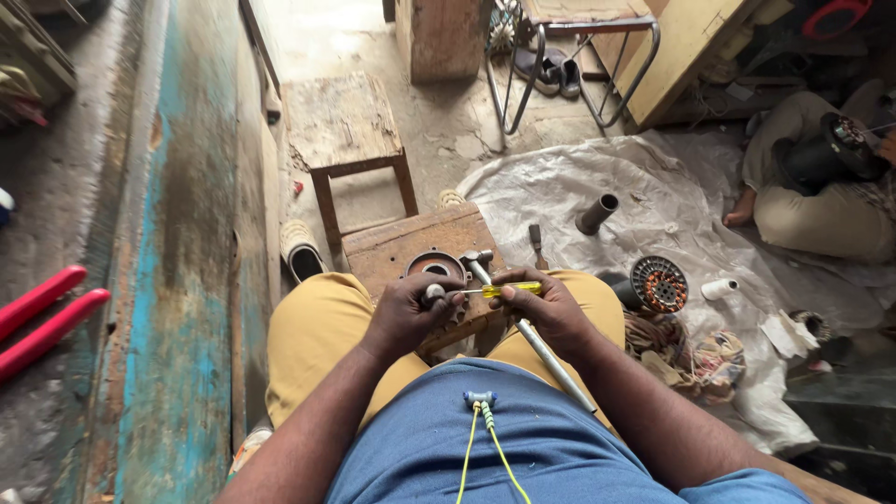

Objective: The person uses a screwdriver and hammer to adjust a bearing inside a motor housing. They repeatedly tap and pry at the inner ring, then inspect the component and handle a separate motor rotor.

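While the person sits with knees apart in yellow trousers, a small wooden bench stands between the legs, its top worn and dirty. On this bench lies a round metal ring part, and a hammer rests with its head near the ring and its long handle running back over the right thigh. The left hand is closed around a small metal part with a rounded end. The right hand grips a yellow-handled screwdriver, and its thin shaft points to the part in the left hand, touching it or almost.

The floor is rough concrete, cracked and dusty. A pale plastic sheet is spread on it to the right, and on the sheet lie a dark metal tube, a motor piece with copper windings, a white roll and some rags. Another person sits at the far right edge of the sheet. Further ahead stands an old wooden stool, and behind it a metal chair frame. On the left runs a wall with peeling blue paint, and red handles of a tool lie beside it.
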